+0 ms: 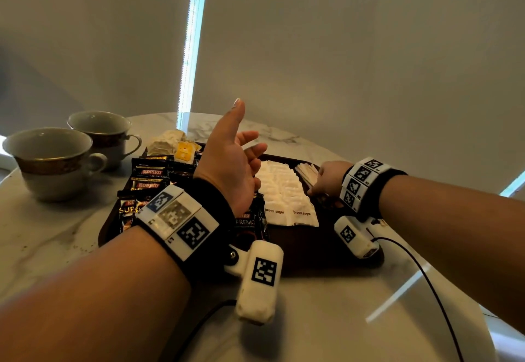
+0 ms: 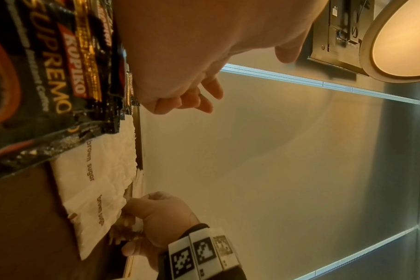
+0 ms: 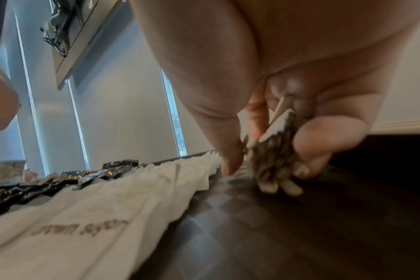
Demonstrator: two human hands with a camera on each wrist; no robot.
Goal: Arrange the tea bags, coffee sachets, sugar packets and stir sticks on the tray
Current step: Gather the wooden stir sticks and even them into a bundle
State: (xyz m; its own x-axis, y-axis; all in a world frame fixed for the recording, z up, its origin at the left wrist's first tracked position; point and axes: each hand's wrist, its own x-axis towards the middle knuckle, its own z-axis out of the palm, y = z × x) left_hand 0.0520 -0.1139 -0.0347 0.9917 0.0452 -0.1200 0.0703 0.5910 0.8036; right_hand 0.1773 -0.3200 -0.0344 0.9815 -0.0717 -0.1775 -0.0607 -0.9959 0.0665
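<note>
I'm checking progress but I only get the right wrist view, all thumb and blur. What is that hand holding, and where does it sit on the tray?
Observer: The right hand grips a bundle of stir sticks at the tray's right side, beside the brown sugar packets.
Operator: What is the left hand doing?
Observer: The left hand is raised over the tray, fingers relaxed, holding nothing.
Operator: Are coffee and tea on the tray?
Observer: Kopiko coffee sachets overlap along the left side; tea bags lie at the far left corner.
Operator: Anything off the tray?
Observer: Two cups stand on the table at its left.
</note>
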